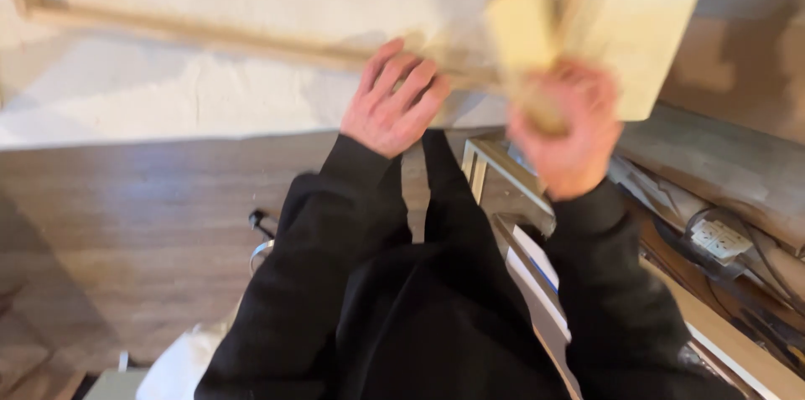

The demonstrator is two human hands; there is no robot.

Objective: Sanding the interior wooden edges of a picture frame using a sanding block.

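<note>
1. Wood-grain plank floor, left and centre. At its bottom left edge lie a white crumpled sheet or bag and a pale box corner, neither readable in detail.
2. Rough white plaster wall meets the floor along a dark seam. A thin timber batten runs across the wall, sloping down from the upper left corner toward the hands.
3. Left hand: black sleeve, fingers spread wide and flat, palm pressed against the batten and the wall at the point where the strip reaches the centre. It grips nothing; it pins.
4. Right hand: blurred by motion, curled shut around the lower end of a short pale wood block. The block stands up against the batten's right end, just right of the left hand's fingertips. The exact finger wrap is too smeared to read.
5. A larger pale board or panel leans behind the block at the upper right, its lower corner just above the right hand.
6. Along the floor's right edge: a light framed piece lying below the hands, long boards, dark cables and a white socket block.
7. Progress, judged: the batten lies in place on the wall and is held there; no fixings show on it. The block is in hand against its end, so work at that end appears unfinished.
</note>
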